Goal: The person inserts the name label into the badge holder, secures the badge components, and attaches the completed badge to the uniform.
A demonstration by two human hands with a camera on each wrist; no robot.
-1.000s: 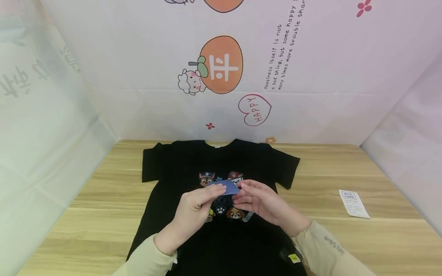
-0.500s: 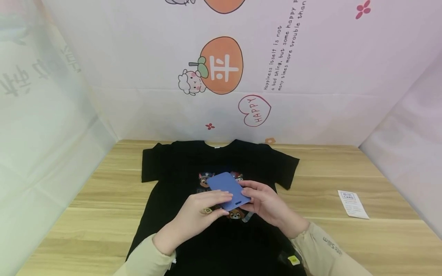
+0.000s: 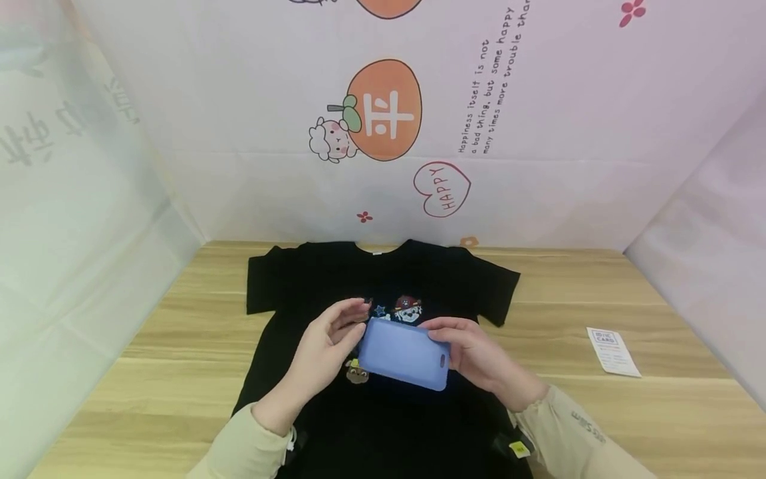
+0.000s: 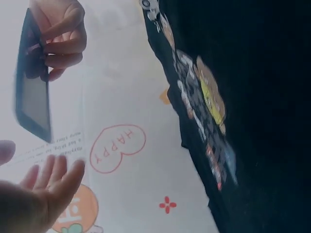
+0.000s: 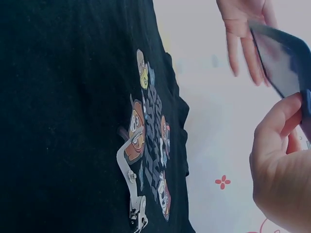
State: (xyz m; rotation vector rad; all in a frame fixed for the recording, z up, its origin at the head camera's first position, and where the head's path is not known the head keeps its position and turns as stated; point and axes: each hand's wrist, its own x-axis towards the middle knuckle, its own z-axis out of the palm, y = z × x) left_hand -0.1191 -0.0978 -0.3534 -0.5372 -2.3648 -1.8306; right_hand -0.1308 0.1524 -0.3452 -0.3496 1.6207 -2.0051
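Note:
My right hand [image 3: 479, 359] pinches a blue card holder [image 3: 403, 352] by its right end, near the small slot. In the left wrist view the holder's [image 4: 34, 82] other face looks dark and glossy, like a window. Just left of the holder, my left hand [image 3: 323, 352] has its fingers loosely extended; the left wrist view shows this hand [image 4: 41, 199] apart from the holder. Below both hands a black T-shirt [image 3: 311, 279] with a cartoon dog print lies spread out. A pale strap clip [image 5: 127, 170] with a metal end lies on the shirt in the right wrist view.
A white paper card [image 3: 613, 352] printed "ID/IC CARD" lies on the wooden table [image 3: 556, 299] to the right. Behind the table's far edge rises a white printed cloth [image 3: 269, 199], and more cloth hangs at both sides.
The holder has turned from edge-on to showing its broad blue face, and its slotted end now points right. My left hand has let go of it and drawn slightly left.

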